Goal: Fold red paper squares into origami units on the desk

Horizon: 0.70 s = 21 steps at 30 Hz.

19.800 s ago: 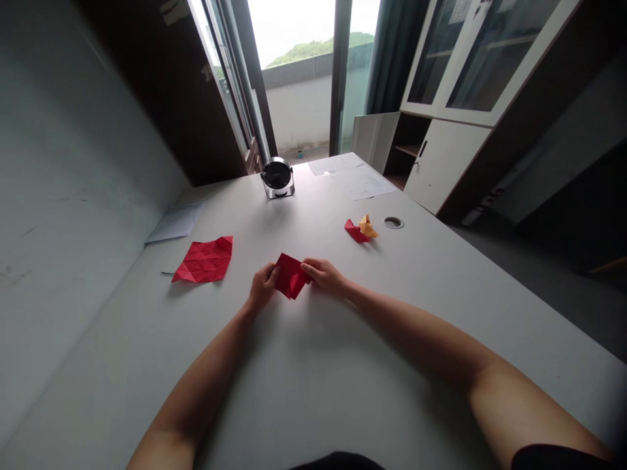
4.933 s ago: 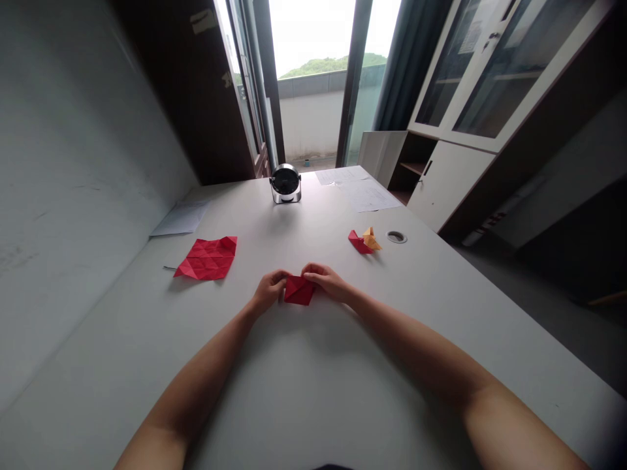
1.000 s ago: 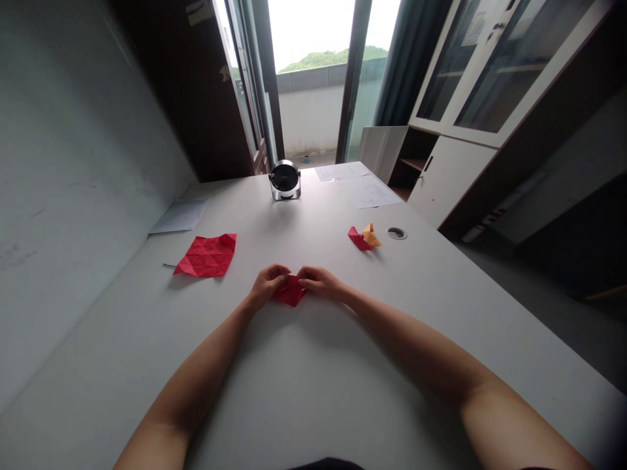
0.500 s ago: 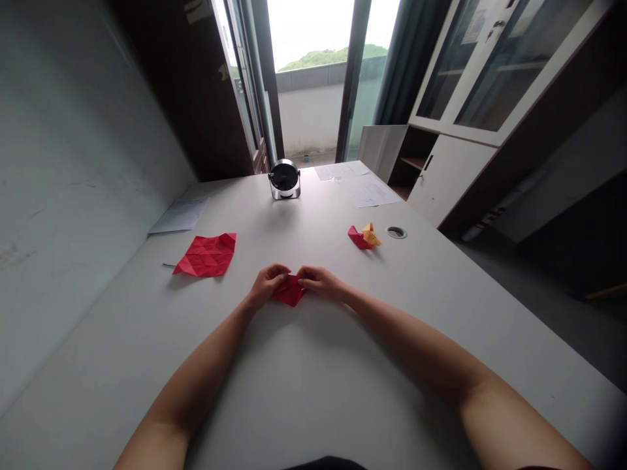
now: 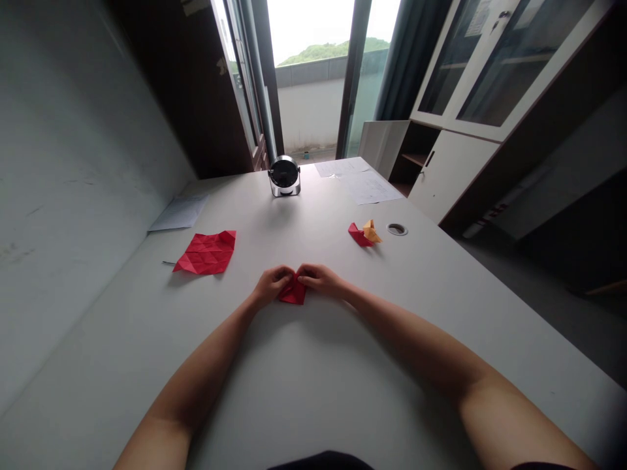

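Between my two hands is a small folded piece of red origami paper point(image 5: 293, 294), low over the middle of the white table. My left hand point(image 5: 273, 283) pinches its upper left part, and my right hand point(image 5: 318, 279) pinches its upper right part. The fingers of both hands are bent and nearly meet at the top. Some of the paper is hidden behind my fingertips, so its full shape does not show.
A creased red sheet point(image 5: 208, 253) lies to the left, with a thin dark object point(image 5: 168, 262) poking out. Red and orange folded paper pieces point(image 5: 368, 233) sit right, near a cable hole point(image 5: 397, 229). Farther back stand a round black device point(image 5: 285, 176) and papers point(image 5: 369, 187).
My left hand has shifted slightly right, closer to my right hand. The red paper between them now looks narrower, with a straighter lower edge instead of a downward point.
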### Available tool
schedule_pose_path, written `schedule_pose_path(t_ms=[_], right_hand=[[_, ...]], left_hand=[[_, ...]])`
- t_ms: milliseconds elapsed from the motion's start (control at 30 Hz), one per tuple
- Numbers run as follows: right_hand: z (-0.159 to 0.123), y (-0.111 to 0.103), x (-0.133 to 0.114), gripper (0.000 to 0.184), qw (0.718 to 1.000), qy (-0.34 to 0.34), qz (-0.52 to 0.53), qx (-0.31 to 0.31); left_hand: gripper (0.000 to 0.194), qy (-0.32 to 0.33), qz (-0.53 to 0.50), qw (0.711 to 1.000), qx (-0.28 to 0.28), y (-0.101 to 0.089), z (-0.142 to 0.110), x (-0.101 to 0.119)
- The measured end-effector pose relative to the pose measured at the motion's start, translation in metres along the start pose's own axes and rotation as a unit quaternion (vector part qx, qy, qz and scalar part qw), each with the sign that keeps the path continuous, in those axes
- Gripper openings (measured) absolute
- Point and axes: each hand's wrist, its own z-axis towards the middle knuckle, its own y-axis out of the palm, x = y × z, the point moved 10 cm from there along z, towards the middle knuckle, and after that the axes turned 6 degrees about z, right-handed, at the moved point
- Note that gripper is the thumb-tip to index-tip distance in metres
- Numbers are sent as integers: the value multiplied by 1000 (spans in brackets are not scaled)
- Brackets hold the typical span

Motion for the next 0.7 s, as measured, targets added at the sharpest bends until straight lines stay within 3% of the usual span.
schedule_pose_path(t_ms=[700], right_hand=[[0,-1,7,29,1000,12,-12,5]], left_hand=[[23,-9,1,1000,1,-1,-1,2]])
